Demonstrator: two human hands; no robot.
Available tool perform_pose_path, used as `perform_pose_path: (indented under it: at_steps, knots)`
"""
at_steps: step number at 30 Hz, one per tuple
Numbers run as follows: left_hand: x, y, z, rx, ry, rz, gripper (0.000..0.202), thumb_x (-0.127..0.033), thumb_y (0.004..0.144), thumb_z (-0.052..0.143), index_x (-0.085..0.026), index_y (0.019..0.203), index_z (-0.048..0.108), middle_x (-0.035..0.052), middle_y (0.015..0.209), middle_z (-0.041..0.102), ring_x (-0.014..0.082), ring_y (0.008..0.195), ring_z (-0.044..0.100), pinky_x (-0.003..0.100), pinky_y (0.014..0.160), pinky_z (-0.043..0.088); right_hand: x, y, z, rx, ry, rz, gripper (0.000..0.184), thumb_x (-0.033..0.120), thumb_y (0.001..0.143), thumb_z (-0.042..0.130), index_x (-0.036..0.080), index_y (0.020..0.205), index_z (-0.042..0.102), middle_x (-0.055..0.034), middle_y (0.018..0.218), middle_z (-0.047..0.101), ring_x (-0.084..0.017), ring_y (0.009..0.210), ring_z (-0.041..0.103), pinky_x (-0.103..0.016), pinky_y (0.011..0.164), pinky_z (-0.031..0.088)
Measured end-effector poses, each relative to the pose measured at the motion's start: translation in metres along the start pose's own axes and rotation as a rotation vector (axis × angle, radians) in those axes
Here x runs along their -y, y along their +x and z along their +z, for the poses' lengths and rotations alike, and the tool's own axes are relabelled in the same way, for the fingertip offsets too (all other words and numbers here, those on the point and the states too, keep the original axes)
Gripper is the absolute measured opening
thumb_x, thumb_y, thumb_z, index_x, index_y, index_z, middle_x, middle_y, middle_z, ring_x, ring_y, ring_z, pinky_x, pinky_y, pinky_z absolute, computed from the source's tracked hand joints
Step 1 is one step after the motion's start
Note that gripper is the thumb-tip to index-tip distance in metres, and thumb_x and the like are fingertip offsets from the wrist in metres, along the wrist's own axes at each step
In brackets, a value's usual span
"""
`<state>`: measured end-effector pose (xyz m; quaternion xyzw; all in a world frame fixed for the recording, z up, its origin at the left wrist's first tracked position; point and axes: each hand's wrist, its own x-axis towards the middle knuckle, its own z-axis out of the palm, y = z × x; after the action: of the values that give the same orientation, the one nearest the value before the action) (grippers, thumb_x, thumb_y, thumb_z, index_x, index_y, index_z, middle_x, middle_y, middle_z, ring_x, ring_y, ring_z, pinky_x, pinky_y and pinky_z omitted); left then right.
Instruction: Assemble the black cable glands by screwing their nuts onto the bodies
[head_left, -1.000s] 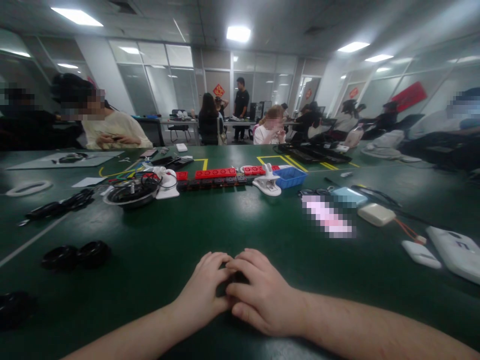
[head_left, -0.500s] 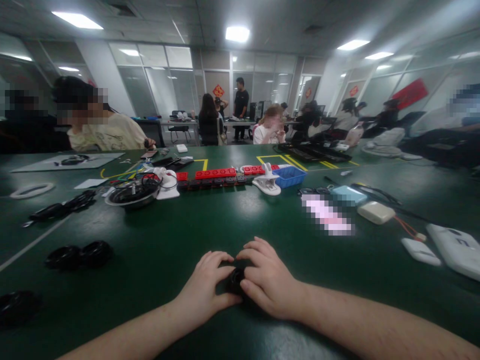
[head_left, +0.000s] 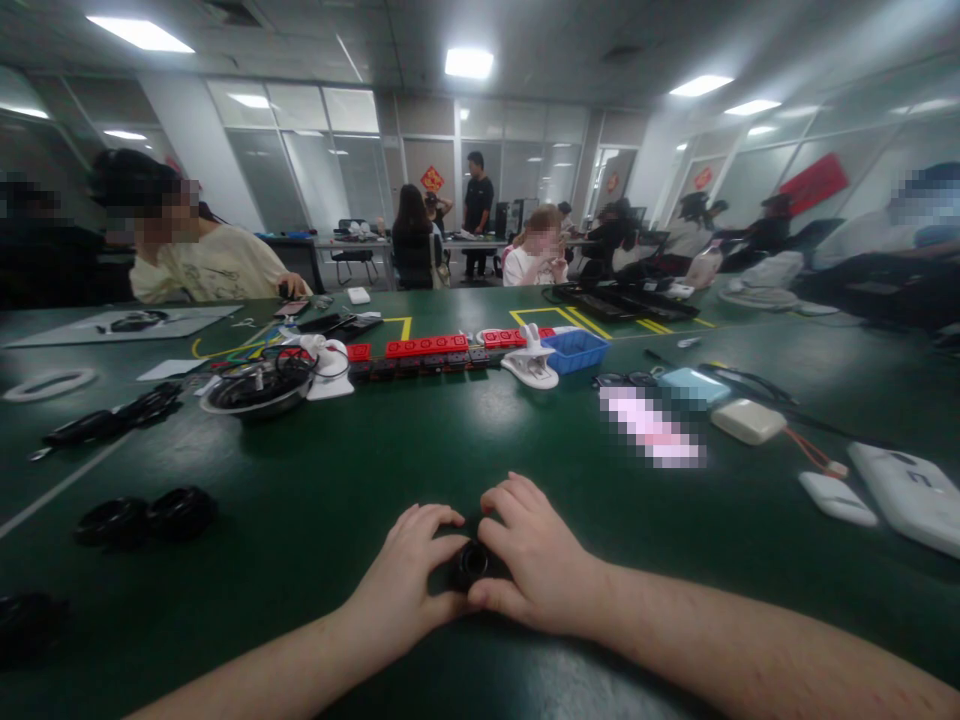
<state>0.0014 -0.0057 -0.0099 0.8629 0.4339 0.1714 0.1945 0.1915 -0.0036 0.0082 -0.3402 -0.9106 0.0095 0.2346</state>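
Both hands curl around a black round piece with a hole in its middle at the front of the green table. My left hand grips it from the left, thumb low and fingers bent over the far side. From the right, my right hand closes on it, thumb at the near edge. The fingers cover much of the piece, so its full shape is hidden. To the left lie two shiny black ring-shaped coils, side by side, and another dark coil sits at the left edge.
A metal bowl of black cables, a white clip-like stand, red-and-black power strips and a blue bin stand across the middle. At right are a white power bank and a white box. People sit beyond.
My right fingers and thumb have shifted on the black piece, and its round hole now shows more plainly. The whole view has moved slightly, with table things appearing farther left.
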Motion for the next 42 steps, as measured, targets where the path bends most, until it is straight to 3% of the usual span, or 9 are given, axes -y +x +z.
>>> perform_pose_path:
  at_steps: [6, 11, 20, 25, 30, 36, 42]
  knots:
    - [0.000, 0.002, 0.001, -0.009, 0.001, 0.013, 0.030, -0.040, 0.070, 0.067, -0.024, 0.095, 0.064, 0.0060, 0.109, 0.052, 0.0273, 0.105, 0.044, 0.050, 0.097, 0.029, 0.005, 0.005, -0.003, 0.060, 0.003, 0.040, 0.052, 0.063, 0.072, 0.049, 0.014, 0.086, 0.058, -0.0084, 0.088, 0.050, -0.022, 0.084, 0.042, -0.042, 0.081, 0.036]
    - [-0.002, 0.001, 0.000, 0.003, -0.002, 0.021, 0.028, -0.037, 0.070, 0.066, -0.025, 0.096, 0.063, 0.0053, 0.109, 0.052, 0.0270, 0.105, 0.043, 0.050, 0.097, 0.028, 0.010, 0.008, -0.008, 0.147, 0.040, 0.116, 0.043, 0.054, 0.070, 0.058, 0.014, 0.087, 0.059, -0.0066, 0.088, 0.051, -0.021, 0.083, 0.043, -0.038, 0.077, 0.037]
    - [-0.002, 0.002, -0.001, 0.012, -0.004, 0.019, 0.026, -0.034, 0.069, 0.066, -0.024, 0.093, 0.064, 0.0042, 0.107, 0.052, 0.0270, 0.104, 0.044, 0.048, 0.096, 0.030, 0.014, 0.010, -0.013, 0.163, 0.081, 0.215, 0.038, 0.049, 0.066, 0.064, 0.015, 0.082, 0.056, -0.0046, 0.086, 0.050, -0.019, 0.081, 0.043, -0.035, 0.072, 0.038]
    - [-0.002, 0.001, -0.001, 0.007, 0.005, -0.006, 0.029, -0.032, 0.068, 0.067, -0.024, 0.096, 0.062, 0.0042, 0.109, 0.051, 0.0267, 0.106, 0.044, 0.049, 0.099, 0.026, 0.012, 0.010, -0.013, 0.125, 0.147, 0.130, 0.031, 0.041, 0.068, 0.065, 0.014, 0.079, 0.055, -0.0057, 0.089, 0.051, -0.019, 0.083, 0.043, -0.034, 0.074, 0.038]
    - [0.000, 0.001, 0.001, 0.024, 0.008, -0.009, 0.028, -0.029, 0.068, 0.067, -0.024, 0.095, 0.062, 0.0042, 0.111, 0.050, 0.0269, 0.108, 0.042, 0.051, 0.101, 0.023, 0.010, 0.005, -0.007, 0.088, 0.189, 0.036, 0.024, 0.030, 0.071, 0.059, 0.014, 0.089, 0.058, -0.0066, 0.090, 0.051, -0.019, 0.082, 0.043, -0.035, 0.074, 0.037]
    - [0.002, 0.001, 0.004, 0.007, -0.011, 0.009, 0.033, -0.028, 0.066, 0.070, -0.026, 0.097, 0.060, 0.0038, 0.111, 0.051, 0.0268, 0.107, 0.043, 0.051, 0.099, 0.026, 0.007, 0.000, -0.008, 0.099, 0.256, -0.072, 0.034, 0.022, 0.075, 0.046, 0.014, 0.107, 0.055, -0.0092, 0.094, 0.052, -0.020, 0.082, 0.043, -0.036, 0.073, 0.038]
    - [0.003, 0.000, 0.004, -0.015, -0.012, 0.023, 0.034, -0.032, 0.067, 0.070, -0.025, 0.098, 0.060, 0.0047, 0.110, 0.051, 0.0274, 0.107, 0.044, 0.052, 0.099, 0.026, 0.005, 0.000, -0.008, 0.099, 0.316, -0.106, 0.037, 0.022, 0.077, 0.043, 0.012, 0.112, 0.051, -0.0108, 0.098, 0.052, -0.021, 0.086, 0.044, -0.037, 0.077, 0.038]
